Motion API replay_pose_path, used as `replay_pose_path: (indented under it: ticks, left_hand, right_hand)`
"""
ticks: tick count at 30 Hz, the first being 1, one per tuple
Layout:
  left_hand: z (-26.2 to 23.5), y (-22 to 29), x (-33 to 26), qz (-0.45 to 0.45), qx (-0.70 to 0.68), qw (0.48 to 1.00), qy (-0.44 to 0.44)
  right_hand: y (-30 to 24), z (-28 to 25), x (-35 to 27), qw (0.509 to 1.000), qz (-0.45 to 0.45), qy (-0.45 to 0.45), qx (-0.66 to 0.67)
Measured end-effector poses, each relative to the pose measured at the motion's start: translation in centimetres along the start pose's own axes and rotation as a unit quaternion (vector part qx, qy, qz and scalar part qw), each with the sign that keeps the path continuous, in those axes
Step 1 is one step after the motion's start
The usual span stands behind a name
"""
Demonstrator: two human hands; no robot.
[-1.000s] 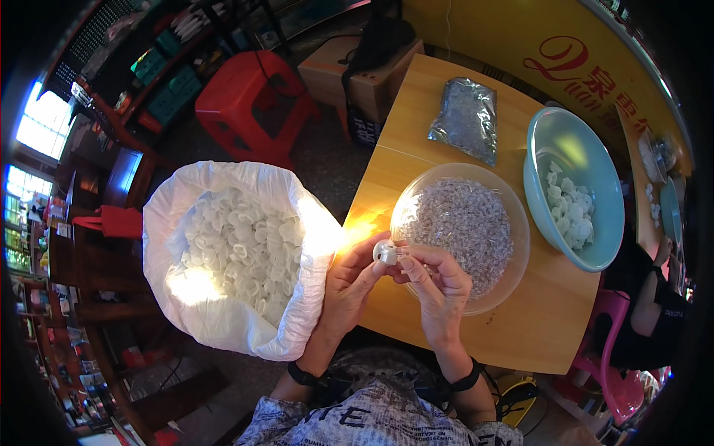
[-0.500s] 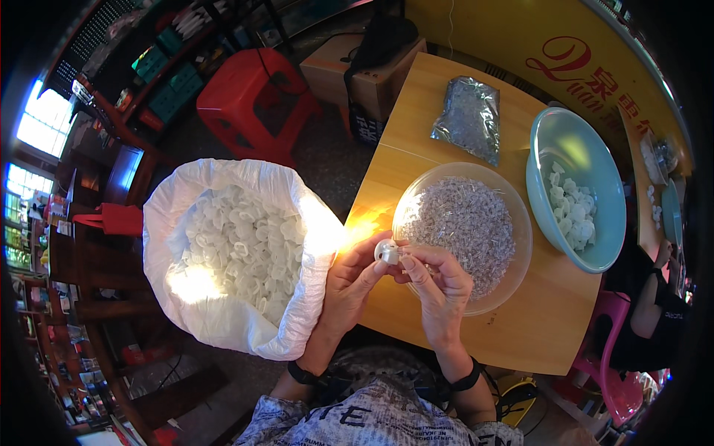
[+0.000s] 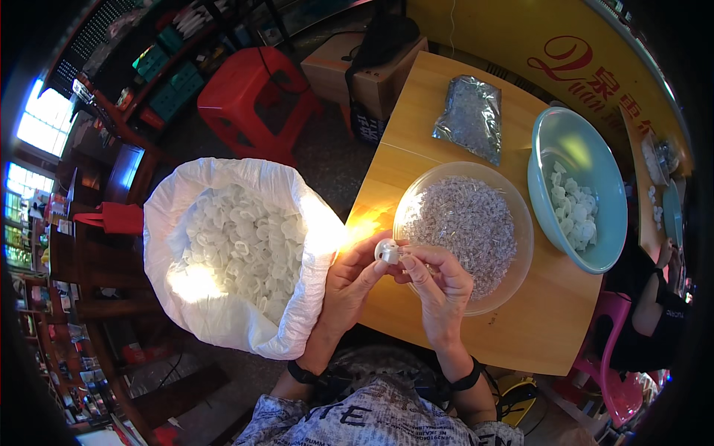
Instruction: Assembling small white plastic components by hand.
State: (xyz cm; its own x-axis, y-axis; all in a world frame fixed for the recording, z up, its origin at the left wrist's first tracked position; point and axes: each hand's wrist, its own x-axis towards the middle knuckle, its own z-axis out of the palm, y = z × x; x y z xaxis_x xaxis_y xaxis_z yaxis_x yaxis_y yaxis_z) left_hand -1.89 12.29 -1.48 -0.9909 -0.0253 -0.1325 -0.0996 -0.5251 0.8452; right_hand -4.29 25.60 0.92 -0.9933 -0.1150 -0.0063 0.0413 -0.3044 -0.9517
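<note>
Between the thumb and fingers of my left hand (image 3: 348, 281) is a small white, rounded plastic piece (image 3: 386, 251) with a hollow in it. My right hand (image 3: 443, 291) is closed in a pinch against the right side of that piece; whatever lies between its fingertips is too small to make out. Both hands are over the near left edge of a clear round bowl (image 3: 476, 306) full of small transparent plastic parts (image 3: 476, 230). To the left stands a white woven sack (image 3: 165, 297) with its rim rolled down, holding many similar-looking white pieces (image 3: 249, 238).
On the wooden table (image 3: 520, 334) a silvery bag (image 3: 468, 119) lies behind the bowl. A pale blue basin (image 3: 587, 141) with white pieces stands at the right. A red stool (image 3: 253, 100) is at the back left. Another person's arm (image 3: 648, 308) shows at the far right, by a pink chair (image 3: 617, 349).
</note>
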Motion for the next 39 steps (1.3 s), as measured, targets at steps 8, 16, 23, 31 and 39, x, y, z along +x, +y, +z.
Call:
replay_pose_path:
  ticks: [8, 16, 23, 31, 39]
  left_hand:
    - [-0.9, 0.6, 0.2, 0.044, -0.003, 0.999, 0.0]
    - [-2.1, 1.0, 0.1, 0.059, -0.001, 0.997, 0.046]
    - [-2.2, 1.1, 0.1, 0.059, 0.001, 0.997, 0.045]
    - [-2.1, 1.3, 0.1, 0.053, 0.01, 0.998, 0.041]
    - [-2.2, 1.3, 0.2, 0.054, 0.01, 0.998, 0.038]
  right_hand:
    - [0.5, 1.5, 0.2, 0.999, -0.025, -0.01, -0.037]
    - [1.8, 2.8, 0.9, 0.999, -0.025, -0.025, -0.035]
    - [1.6, 2.9, 1.0, 0.999, -0.012, -0.022, -0.03]
    - [1.3, 2.9, 1.0, 0.999, 0.002, -0.023, -0.024]
    - [1.2, 2.9, 1.1, 0.999, -0.002, -0.022, -0.026]
